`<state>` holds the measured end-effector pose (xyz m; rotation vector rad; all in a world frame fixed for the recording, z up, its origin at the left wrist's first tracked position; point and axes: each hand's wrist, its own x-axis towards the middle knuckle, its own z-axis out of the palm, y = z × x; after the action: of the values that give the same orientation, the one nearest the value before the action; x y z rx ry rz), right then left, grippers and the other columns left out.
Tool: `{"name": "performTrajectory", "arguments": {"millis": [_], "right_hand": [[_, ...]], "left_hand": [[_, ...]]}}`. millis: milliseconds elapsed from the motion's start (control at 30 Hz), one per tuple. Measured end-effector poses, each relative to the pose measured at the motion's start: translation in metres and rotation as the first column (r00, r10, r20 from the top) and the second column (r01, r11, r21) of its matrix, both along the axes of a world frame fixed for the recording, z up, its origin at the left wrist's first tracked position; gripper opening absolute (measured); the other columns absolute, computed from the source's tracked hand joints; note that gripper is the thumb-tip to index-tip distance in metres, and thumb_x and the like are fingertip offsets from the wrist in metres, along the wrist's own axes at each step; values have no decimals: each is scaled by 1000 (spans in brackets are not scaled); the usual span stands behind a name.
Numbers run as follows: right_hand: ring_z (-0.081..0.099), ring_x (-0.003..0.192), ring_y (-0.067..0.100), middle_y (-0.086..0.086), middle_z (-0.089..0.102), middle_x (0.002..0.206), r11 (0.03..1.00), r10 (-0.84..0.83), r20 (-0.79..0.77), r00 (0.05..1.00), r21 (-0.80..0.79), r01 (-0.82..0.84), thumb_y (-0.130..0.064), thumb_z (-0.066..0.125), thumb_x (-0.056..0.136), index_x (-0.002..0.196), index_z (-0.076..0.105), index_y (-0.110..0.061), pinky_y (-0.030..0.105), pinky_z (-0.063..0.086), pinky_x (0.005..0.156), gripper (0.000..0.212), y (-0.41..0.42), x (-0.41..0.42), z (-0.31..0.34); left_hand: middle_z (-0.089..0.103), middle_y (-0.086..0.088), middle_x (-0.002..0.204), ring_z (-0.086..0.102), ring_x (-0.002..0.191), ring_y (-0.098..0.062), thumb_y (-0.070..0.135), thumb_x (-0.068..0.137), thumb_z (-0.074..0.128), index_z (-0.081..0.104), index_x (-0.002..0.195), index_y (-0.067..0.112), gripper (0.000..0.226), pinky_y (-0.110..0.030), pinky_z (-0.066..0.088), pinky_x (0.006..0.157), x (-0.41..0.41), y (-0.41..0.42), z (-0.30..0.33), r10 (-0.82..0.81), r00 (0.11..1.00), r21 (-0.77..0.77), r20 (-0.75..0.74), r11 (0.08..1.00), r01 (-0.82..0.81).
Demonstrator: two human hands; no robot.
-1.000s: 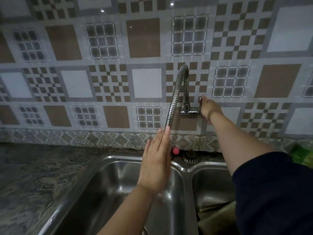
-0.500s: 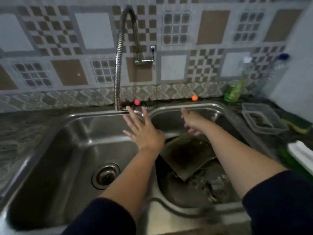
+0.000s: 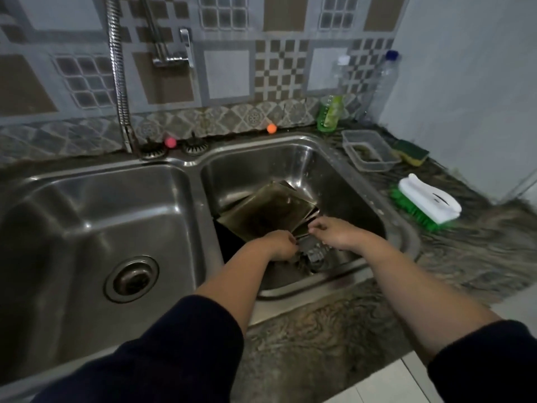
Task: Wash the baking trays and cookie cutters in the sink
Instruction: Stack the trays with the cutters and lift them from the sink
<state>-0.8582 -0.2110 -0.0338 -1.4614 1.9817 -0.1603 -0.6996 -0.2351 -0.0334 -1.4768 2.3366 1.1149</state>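
Note:
Stacked dark, stained baking trays (image 3: 266,215) lie tilted in the right basin (image 3: 290,158) of a steel double sink. Below them sits a blurred cluster of metal cookie cutters (image 3: 315,251). My left hand (image 3: 280,245) reaches down at the near edge of the trays, its fingers curled at the tray edge. My right hand (image 3: 334,232) is beside it, fingers curled and pinching the near corner of the tray stack. What the fingertips hold exactly is blurred.
The left basin (image 3: 96,216) holds only its drain (image 3: 132,279). A flexible tap hose (image 3: 119,77) hangs at the back. On the right counter are a green soap bottle (image 3: 329,112), a clear plastic tub (image 3: 369,151), a sponge (image 3: 411,152) and a white scrub brush (image 3: 427,203).
Both hands left the tap and hose and dropped into the right basin onto the trays. The view has tilted down from the wall to the sink.

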Motion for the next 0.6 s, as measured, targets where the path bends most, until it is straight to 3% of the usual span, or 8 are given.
{"name": "performTrajectory", "arguments": {"millis": [133, 233, 267, 333, 433, 500, 600], "right_hand": [[53, 116, 18, 2, 54, 133, 994, 100, -15, 995, 50, -99, -31, 61, 90, 130, 53, -30, 24, 40, 87, 41, -1, -16, -17], [48, 124, 21, 3, 48, 141, 968, 225, -111, 968, 141, -209, -32, 70, 84, 136, 49, -30, 25, 39, 95, 56, -12, -28, -32], [45, 128, 23, 4, 45, 143, 951, 286, -150, 946, 170, -260, -32, 71, 83, 136, 47, -30, 26, 37, 99, 59, -19, -32, -38], [38, 132, 27, 6, 40, 145, 913, 377, -171, 910, 231, -335, -35, 73, 80, 137, 46, -31, 30, 33, 106, 63, -32, -39, -46], [29, 135, 31, 7, 31, 146, 846, 491, -138, 860, 310, -433, -47, 80, 68, 137, 41, -35, 41, 32, 110, 80, -49, -49, -55], [26, 137, 33, 8, 27, 149, 796, 571, -167, 804, 351, -493, -56, 78, 65, 141, 35, -34, 43, 31, 111, 90, -58, -53, -61], [22, 140, 37, 11, 17, 156, 701, 683, -224, 696, 470, -536, -73, 66, 66, 149, 21, -31, 44, 25, 114, 103, -66, -49, -75]], "left_hand": [[55, -7, 133, 51, 121, -25, 31, 93, 56, 54, 129, 14, 40, -28, 40, 93, -10, -1, -12, -113, 991, 97, 73, 990, 106], [41, -2, 143, 41, 131, -25, 33, 97, 51, 35, 144, 18, 52, -22, 35, 86, -19, -3, -24, -179, 973, 196, 145, 969, 149], [39, -3, 145, 40, 132, -26, 35, 97, 52, 32, 146, 19, 55, -20, 35, 87, -23, -6, -31, -185, 970, 174, 159, 972, 157], [31, -9, 152, 33, 136, -28, 43, 94, 53, 26, 149, 21, 65, -28, 32, 104, -32, -10, -40, -178, 963, 107, 201, 981, 159], [-1, -7, 161, 12, 146, -30, 43, 94, 51, 3, 154, 21, 80, -36, 17, 118, -46, -16, -57, -145, 953, 106, 267, 987, 120], [-9, -5, 161, 13, 146, -34, 43, 92, 54, -3, 153, 25, 85, -43, 17, 119, -49, -20, -71, -92, 941, 79, 326, 994, 70], [-5, -4, 160, 11, 145, -36, 37, 93, 54, 2, 154, 26, 81, -47, 17, 116, -51, -22, -89, -35, 918, 25, 395, 999, 27]]}}
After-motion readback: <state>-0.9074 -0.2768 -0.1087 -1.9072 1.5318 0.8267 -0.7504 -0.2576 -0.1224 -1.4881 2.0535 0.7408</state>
